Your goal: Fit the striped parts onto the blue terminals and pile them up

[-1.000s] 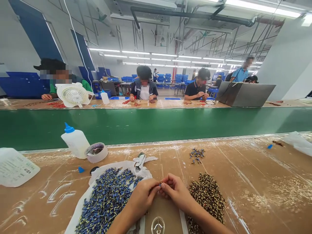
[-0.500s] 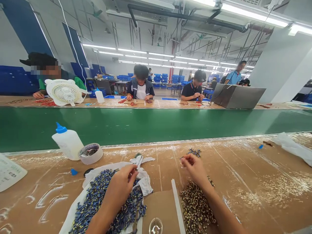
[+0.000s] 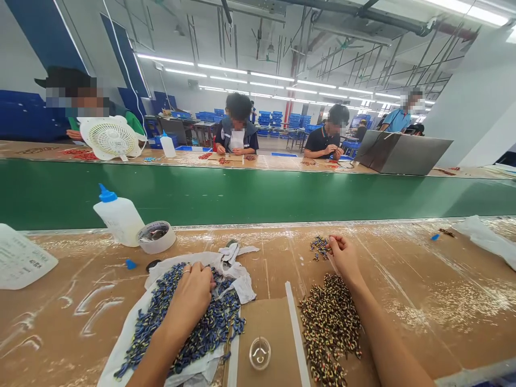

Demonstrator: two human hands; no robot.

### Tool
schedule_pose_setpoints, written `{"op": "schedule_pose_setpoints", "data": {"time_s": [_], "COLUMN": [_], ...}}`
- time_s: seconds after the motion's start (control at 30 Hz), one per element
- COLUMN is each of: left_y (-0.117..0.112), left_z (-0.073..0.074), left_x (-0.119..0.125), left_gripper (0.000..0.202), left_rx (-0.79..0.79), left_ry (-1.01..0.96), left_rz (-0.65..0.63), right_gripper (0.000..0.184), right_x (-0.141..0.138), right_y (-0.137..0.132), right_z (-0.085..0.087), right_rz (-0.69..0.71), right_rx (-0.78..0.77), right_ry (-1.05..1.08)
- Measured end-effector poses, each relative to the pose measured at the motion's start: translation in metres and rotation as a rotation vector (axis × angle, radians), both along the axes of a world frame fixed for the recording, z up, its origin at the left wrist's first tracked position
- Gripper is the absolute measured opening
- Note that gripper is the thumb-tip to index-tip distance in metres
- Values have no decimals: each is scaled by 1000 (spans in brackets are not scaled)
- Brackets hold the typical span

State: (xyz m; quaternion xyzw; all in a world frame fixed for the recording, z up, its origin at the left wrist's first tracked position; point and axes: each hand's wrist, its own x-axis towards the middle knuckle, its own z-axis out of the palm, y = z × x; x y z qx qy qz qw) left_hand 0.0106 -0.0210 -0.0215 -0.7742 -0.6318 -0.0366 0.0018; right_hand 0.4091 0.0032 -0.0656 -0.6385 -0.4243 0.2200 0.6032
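My left hand rests on a heap of small blue parts lying on a white plastic bag, its fingers curled down into the heap. My right hand is stretched forward beside a small cluster of assembled blue and brown pieces, fingers bent at the cluster's edge. A heap of brown and cream ring parts lies under my right forearm. What either hand pinches is hidden.
A white squeeze bottle with blue cap, a tape roll and a printed white bag stand at the left. A green conveyor belt runs across behind the bench. Several people work on its far side, near a fan and a grey box.
My hands, first joined at the centre, have parted. The left dropped onto the blue heap; the right reached forward to the small cluster of pieces.
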Motion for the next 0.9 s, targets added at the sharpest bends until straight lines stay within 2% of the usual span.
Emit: {"op": "schedule_pose_setpoints", "data": {"time_s": [0.13, 0.23, 0.3, 0.4, 0.47, 0.53, 0.6, 0.7, 0.77, 0.83, 0.9], "left_y": [1, 1, 2, 1, -1, -4, -7, -11, -13, -15, -16], "left_z": [11, 18, 21, 23, 23, 22, 20, 14, 10, 7, 3], "left_x": [-3, -6, -7, -4, 4, 14, 25, 39, 46, 52, 57], "left_gripper": [18, 15, 15, 22, 26, 31, 33, 28, 22, 17, 15], "left_rx": [-7, -22, -33, -102, -205, -315, -400, -487, -501, -503, -520], "left_ry": [-98, -194, -299, -572, -813, -1020, -1127, -1166, -1165, -1145, -1113], "left_rz": [33, 95, 92, 23, -37, -83, -103, -127, -176, -222, -245], "right_gripper": [49, 44, 40, 34, 31, 29, 28, 26, 24, 23, 23], "right_x": [-16, -36, -51, -67, -71, -70, -65, -61, -63, -70, -80], "right_y": [-11, -22, -30, -42, -48, -52, -55, -59, -62, -66, -72], "right_z": [9, 17, 22, 28, 32, 36, 41, 47, 50, 51, 50], "right_rz": [115, 221, 294, 392, 435, 439, 408, 376, 423, 532, 704], "right_rx": [5, -7, -20, -43, -47, -40, -36, -30, -17, -21, -72], "right_ry": [-15, -36, -50, -63, -90, -119, -123, -93, -70, -51, -54]}}
